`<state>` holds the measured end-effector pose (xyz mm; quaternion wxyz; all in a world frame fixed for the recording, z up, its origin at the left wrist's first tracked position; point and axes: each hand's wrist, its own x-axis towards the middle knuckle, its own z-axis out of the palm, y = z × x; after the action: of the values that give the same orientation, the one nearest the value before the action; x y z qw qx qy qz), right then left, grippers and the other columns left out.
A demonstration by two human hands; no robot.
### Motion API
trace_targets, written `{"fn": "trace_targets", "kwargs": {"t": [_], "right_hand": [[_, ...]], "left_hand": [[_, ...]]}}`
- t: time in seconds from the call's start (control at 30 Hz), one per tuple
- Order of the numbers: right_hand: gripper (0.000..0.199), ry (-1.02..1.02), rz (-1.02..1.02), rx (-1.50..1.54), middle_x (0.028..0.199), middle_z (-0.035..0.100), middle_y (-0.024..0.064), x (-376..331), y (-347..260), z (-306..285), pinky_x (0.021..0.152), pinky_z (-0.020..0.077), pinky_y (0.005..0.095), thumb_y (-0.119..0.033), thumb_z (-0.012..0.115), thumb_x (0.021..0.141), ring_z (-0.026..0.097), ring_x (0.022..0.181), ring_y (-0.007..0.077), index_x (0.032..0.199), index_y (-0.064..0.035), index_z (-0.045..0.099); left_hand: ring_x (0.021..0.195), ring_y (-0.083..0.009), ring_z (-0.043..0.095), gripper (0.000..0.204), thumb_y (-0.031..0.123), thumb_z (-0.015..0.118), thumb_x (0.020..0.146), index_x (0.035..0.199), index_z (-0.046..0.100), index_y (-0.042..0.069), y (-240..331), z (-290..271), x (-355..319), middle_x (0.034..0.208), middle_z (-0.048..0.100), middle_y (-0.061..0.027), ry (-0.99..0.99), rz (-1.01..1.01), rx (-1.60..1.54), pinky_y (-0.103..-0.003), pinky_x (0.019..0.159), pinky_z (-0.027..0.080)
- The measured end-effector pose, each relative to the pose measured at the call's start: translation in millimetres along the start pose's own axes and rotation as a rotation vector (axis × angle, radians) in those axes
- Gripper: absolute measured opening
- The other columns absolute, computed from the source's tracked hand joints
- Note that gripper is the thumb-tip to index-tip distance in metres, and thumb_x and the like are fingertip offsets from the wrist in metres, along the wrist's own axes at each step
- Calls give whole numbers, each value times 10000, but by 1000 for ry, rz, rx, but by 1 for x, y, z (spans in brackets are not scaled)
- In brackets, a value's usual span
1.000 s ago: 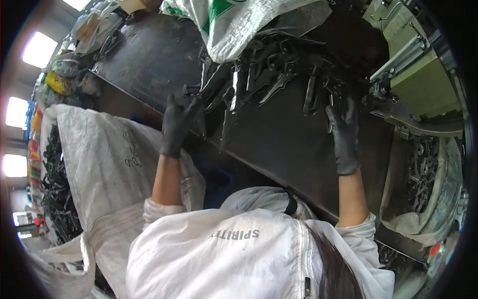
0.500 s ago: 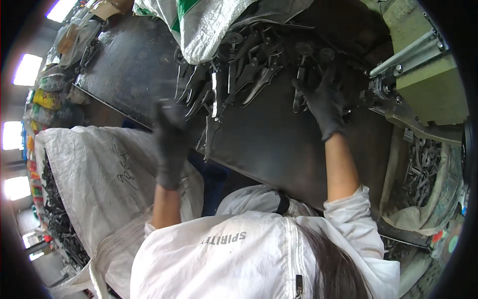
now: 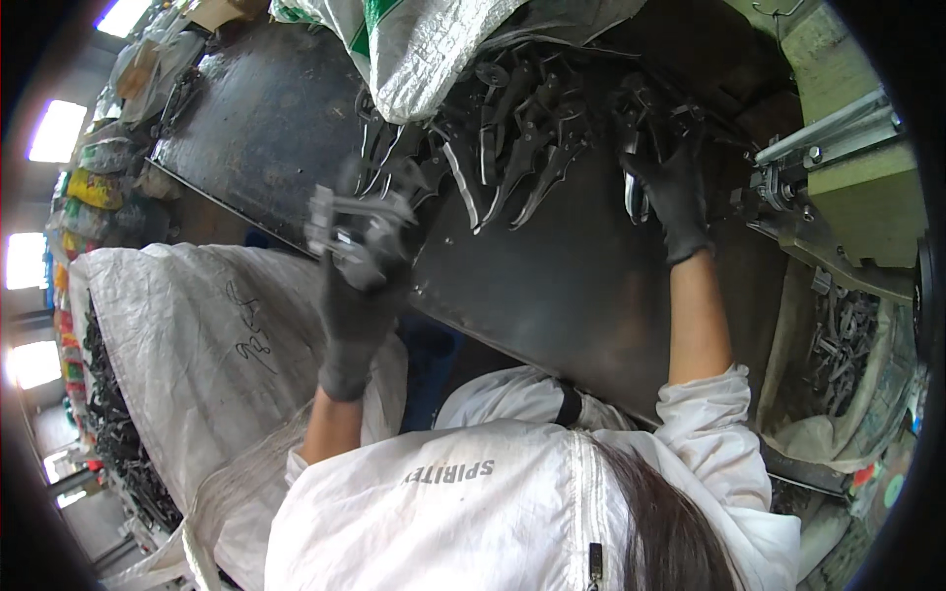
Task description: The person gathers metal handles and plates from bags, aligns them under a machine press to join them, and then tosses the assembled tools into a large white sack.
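Note:
Both my hands wear dark gloves. My left hand is raised near the table's front edge, closed around some shiny metal tool parts; motion smears them and their exact shape is unclear. At the right of the row, my right hand grips a plier-like metal tool at the tabletop, the thumb against its handle. Its fingertips blend into dark metal behind. Between my hands lie several plier-like tools with curved handles toward me; some carry round pads at the far end.
A white and green woven sack rests at the table's far side. A large white sack stands at left. Machine parts jut in at right, above a sack of metal pieces. Bagged goods line the far left.
Metal tool parts now show in my left hand, which has shifted slightly right. My right hand has closed in on a tool. Handles in the middle of the row have shifted.

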<state>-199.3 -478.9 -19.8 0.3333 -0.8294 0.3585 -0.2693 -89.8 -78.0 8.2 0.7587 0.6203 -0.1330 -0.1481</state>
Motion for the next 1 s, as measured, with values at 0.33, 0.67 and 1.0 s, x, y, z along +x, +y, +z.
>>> {"fn": "trace_targets", "kwargs": {"t": [0.33,0.67,1.0], "right_hand": [[651,-123,-110,541,1432,606,92,-58,-18,17,1045,525,329,57,639,943,606,1234,161,1546,-97,448],[386,-445,412,904,1267,701,92,31,26,57,991,537,340,-183,645,1001,658,1148,158,1351,-22,655],[306,-538,110,858,1191,710,49,6,-52,55,955,526,323,-174,599,1027,664,1113,145,1276,-35,708]], "left_hand": [[902,-136,692,410,242,692,1012,1343,635,6,-16,-31,192,1108,711,-52,-234,-238,270,-271,737,559],[814,-172,713,277,259,643,1033,1219,674,56,-41,-18,160,993,719,-50,-192,-499,-291,-305,735,602],[903,-159,664,249,140,643,997,1226,669,46,-30,62,71,1109,655,-58,-370,-98,-107,-319,781,546]]}}
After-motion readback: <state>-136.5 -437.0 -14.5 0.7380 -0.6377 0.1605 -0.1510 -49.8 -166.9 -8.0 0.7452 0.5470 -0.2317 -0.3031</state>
